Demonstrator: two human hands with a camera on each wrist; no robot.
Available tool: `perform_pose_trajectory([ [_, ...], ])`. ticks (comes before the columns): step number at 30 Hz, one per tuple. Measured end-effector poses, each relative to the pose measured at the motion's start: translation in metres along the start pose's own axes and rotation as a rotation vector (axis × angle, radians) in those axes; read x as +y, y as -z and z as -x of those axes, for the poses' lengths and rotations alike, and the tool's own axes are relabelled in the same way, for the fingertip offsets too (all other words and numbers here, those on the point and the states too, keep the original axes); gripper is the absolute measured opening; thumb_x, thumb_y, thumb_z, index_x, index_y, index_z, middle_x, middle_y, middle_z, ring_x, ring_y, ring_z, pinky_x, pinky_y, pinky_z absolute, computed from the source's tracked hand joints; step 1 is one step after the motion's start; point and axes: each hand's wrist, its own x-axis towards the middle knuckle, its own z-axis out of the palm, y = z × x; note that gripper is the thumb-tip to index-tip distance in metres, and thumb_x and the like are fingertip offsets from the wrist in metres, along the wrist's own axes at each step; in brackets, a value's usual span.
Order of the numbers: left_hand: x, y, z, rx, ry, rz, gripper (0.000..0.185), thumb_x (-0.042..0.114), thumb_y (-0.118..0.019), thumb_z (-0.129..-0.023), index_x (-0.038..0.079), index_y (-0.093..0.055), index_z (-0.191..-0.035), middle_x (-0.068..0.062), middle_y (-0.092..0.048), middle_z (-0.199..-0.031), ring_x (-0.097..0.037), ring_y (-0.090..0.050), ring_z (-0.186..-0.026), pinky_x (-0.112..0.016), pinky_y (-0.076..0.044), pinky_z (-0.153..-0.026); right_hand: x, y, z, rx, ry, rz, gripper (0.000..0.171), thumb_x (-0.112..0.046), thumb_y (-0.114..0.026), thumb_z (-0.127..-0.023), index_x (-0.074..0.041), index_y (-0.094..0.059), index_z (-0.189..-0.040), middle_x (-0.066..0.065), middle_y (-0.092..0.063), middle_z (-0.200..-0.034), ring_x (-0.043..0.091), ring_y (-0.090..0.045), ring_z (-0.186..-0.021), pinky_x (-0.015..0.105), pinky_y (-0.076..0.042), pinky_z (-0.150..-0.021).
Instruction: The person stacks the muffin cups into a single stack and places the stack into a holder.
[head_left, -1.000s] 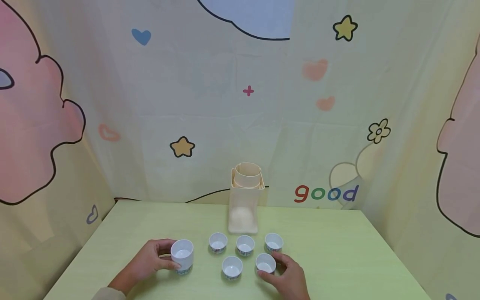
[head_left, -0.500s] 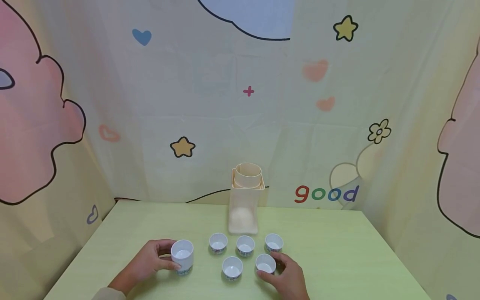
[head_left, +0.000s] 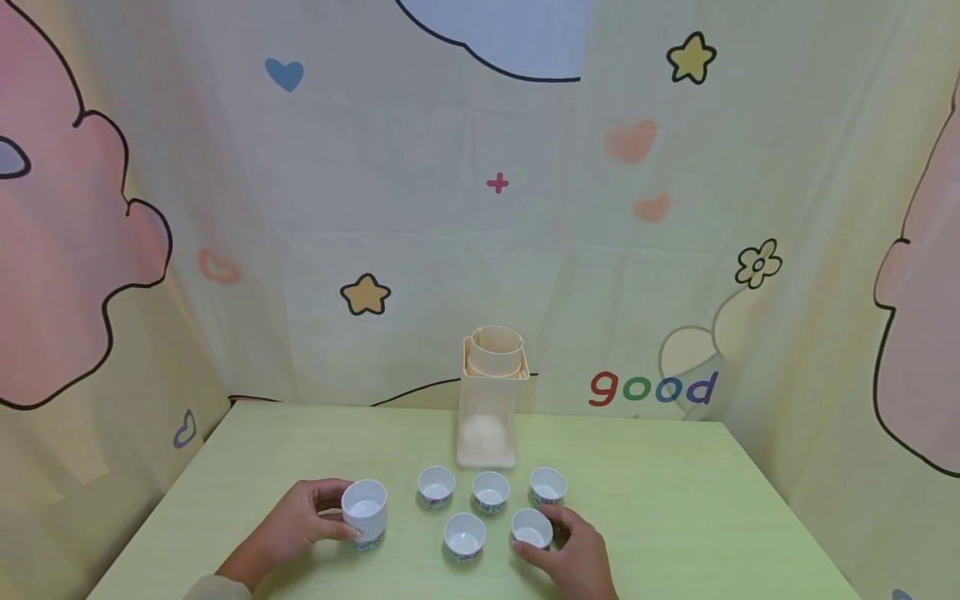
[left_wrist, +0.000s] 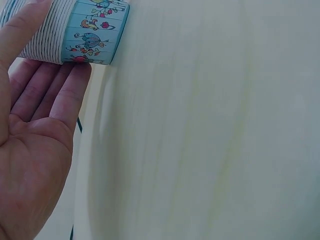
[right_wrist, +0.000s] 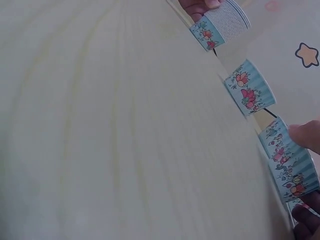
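Note:
On the pale green table (head_left: pixel 675 517) my left hand (head_left: pixel 333 510) holds a taller white cup (head_left: pixel 365 510), thumb and fingers round its wall. The left wrist view shows its ribbed side and blue flowered band (left_wrist: pixel 92 32) with my fingers (left_wrist: pixel 60 95) against the base. My right hand (head_left: pixel 551 537) grips a small white cup (head_left: pixel 532 527) at the front right of the group. In the right wrist view my thumb (right_wrist: pixel 306 136) presses on that blue-patterned cup (right_wrist: pixel 287 162). Several more small cups (head_left: pixel 491 490) stand upright between my hands.
A cream box-shaped holder with a round tube in its top (head_left: pixel 489 400) stands just behind the cups. Cartoon-printed cloth walls (head_left: pixel 225 208) close in the table at the back and both sides. Bare tabletop lies far left and right.

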Motion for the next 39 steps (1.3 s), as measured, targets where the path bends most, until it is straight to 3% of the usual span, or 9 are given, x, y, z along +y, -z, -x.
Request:
perform_pose_trajectory([
  [9, 0.001, 0.0, 0.0, 0.001, 0.006, 0.006, 0.068, 0.019, -0.093, -0.075, -0.01, -0.062, -0.129, -0.025, -0.068, -0.126, -0.013, -0.07, -0.107, -0.025, -0.06, -0.092, -0.003, 0.005, 0.003, -0.033, -0.002, 0.004, 0.061, -0.037, -0.095, -0.07, -0.008, -0.073, -0.119, 0.008, -0.074, -0.123, 0.029, -0.067, -0.12, 0.047, -0.055, -0.103],
  [14, 0.0, 0.0, 0.0, 0.0, 0.012, 0.012, 0.068, 0.018, -0.092, -0.075, -0.01, -0.062, -0.129, -0.024, -0.069, -0.126, -0.013, -0.07, -0.107, -0.025, -0.06, -0.092, -0.005, 0.007, 0.005, -0.048, 0.003, -0.003, 0.061, -0.037, -0.095, -0.07, -0.008, -0.073, -0.119, 0.008, -0.074, -0.122, 0.027, -0.068, -0.117, 0.042, -0.056, -0.1],
  [21, 0.0, 0.0, 0.0, 0.001, 0.013, 0.017, 0.069, 0.018, -0.093, -0.075, -0.011, -0.062, -0.129, -0.024, -0.068, -0.126, -0.013, -0.07, -0.107, -0.025, -0.06, -0.092, -0.01, 0.01, 0.008, -0.072, 0.002, -0.073, 0.059, -0.033, -0.095, -0.071, -0.007, -0.072, -0.119, 0.007, -0.075, -0.118, 0.02, -0.071, -0.105, 0.027, -0.057, -0.088],
  [39, 0.0, 0.001, -0.001, -0.001, 0.019, -0.003, 0.069, 0.021, -0.092, -0.076, -0.011, -0.062, -0.129, -0.022, -0.07, -0.126, -0.014, -0.07, -0.107, -0.026, -0.06, -0.092, -0.033, 0.018, 0.012, -0.16, 0.039, -0.224, 0.058, -0.025, -0.093, -0.073, -0.005, -0.07, -0.123, 0.008, -0.074, -0.121, 0.017, -0.07, -0.102, 0.021, -0.056, -0.088],
])
